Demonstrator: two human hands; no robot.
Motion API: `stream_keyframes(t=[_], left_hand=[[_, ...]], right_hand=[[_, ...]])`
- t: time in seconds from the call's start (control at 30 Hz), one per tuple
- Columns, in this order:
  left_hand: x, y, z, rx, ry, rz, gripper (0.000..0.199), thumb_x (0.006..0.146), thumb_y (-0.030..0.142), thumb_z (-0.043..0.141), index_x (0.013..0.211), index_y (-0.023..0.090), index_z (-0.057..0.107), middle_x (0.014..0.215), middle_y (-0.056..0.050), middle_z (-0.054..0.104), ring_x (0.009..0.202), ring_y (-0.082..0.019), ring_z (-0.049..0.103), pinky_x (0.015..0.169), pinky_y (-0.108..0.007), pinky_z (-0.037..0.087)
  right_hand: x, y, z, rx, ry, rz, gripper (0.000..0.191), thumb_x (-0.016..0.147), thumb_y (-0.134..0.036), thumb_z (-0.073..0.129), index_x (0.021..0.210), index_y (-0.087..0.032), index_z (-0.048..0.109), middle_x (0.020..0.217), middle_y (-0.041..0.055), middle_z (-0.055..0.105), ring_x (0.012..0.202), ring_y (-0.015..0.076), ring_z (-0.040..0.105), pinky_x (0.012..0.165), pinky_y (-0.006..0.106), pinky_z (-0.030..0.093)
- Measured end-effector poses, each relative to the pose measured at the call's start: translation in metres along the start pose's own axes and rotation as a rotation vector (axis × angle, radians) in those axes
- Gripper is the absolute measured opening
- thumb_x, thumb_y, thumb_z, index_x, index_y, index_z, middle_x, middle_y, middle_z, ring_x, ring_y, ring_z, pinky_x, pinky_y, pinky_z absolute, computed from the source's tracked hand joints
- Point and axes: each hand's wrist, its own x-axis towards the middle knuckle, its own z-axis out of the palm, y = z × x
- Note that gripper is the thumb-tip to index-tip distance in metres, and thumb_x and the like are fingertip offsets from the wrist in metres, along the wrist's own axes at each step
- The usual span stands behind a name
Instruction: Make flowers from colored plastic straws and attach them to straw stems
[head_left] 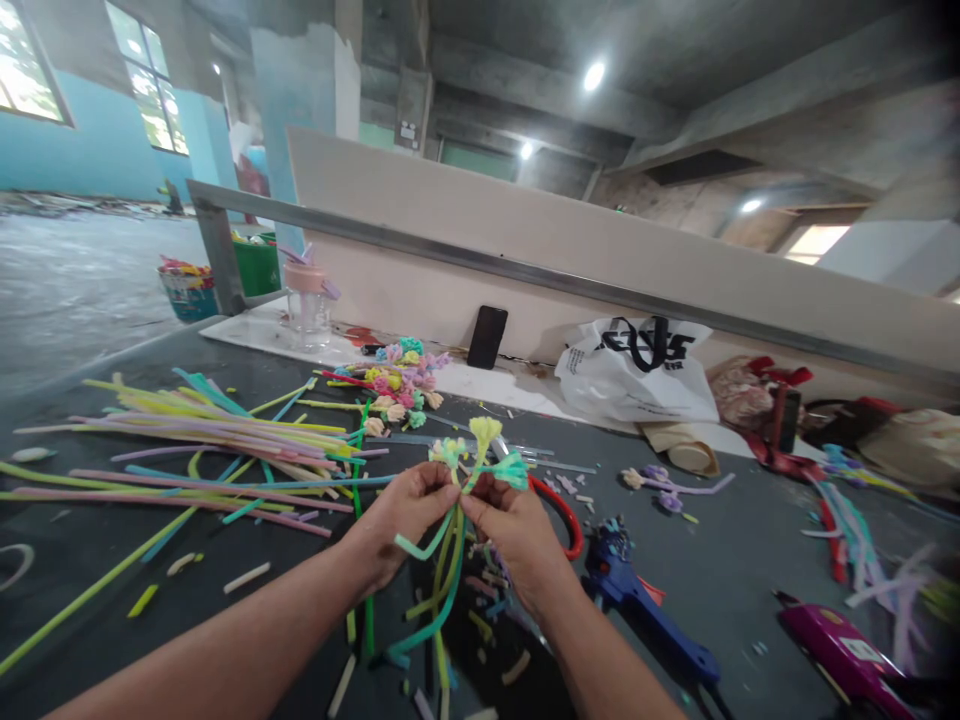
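Observation:
Close together in the middle of the head view, my left hand (pixel 409 512) and my right hand (pixel 517 530) pinch a small bunch of pipe-cleaner flowers (pixel 485 432) by the stems. The heads are yellow, teal and pale green-yellow, standing above my fingertips. Green and yellow stems (pixel 442 590) hang below, and one pale green stem (pixel 424 550) bends out to the left. My fingers partly hide where the stems meet. Just right of my right hand is a red looped handle (pixel 574 525), partly covered by it.
Loose pipe cleaners (pixel 225 430) lie piled at left, with finished flowers (pixel 405 375) behind. A blue glue gun (pixel 652 610) and a magenta tool (pixel 840 650) lie at right. Along the back are a plastic cup (pixel 307 310), a phone (pixel 487 337) and a white bag (pixel 630 370).

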Motion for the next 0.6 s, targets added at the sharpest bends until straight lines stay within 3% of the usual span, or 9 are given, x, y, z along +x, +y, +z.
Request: stream_keyframes(t=[0.23, 0.4, 0.6], left_hand=[[-0.0014, -0.0035, 0.0043, 0.089, 0.076, 0.036, 0.027, 0.069, 0.038, 0.064, 0.07, 0.015, 0.049, 0.058, 0.005, 0.05, 0.051, -0.007, 0.044, 0.051, -0.019, 0.035], [-0.0007, -0.005, 0.0052, 0.136, 0.121, 0.034, 0.023, 0.069, 0.034, 0.063, 0.07, 0.014, 0.05, 0.06, 0.005, 0.049, 0.053, -0.007, 0.043, 0.052, -0.019, 0.034], [-0.0012, -0.0027, 0.0049, 0.025, 0.01, 0.017, 0.024, 0.066, 0.033, 0.067, 0.069, 0.015, 0.052, 0.057, 0.006, 0.048, 0.047, -0.005, 0.04, 0.048, -0.018, 0.031]], right_hand=[[0.002, 0.0024, -0.0058, -0.037, -0.022, 0.005, 0.02, 0.057, -0.026, 0.073, 0.067, -0.014, 0.061, 0.056, -0.0046, 0.053, 0.044, 0.0065, 0.041, 0.042, 0.02, 0.032], [0.0021, 0.0042, -0.005, 0.001, -0.035, 0.032, 0.022, 0.055, -0.023, 0.074, 0.071, -0.013, 0.062, 0.06, -0.0025, 0.057, 0.05, 0.0093, 0.047, 0.045, 0.021, 0.033], [0.0022, 0.0039, -0.0057, 0.051, -0.08, 0.024, 0.021, 0.055, -0.02, 0.073, 0.073, -0.014, 0.062, 0.062, -0.0017, 0.059, 0.055, 0.0111, 0.051, 0.05, 0.022, 0.036]])
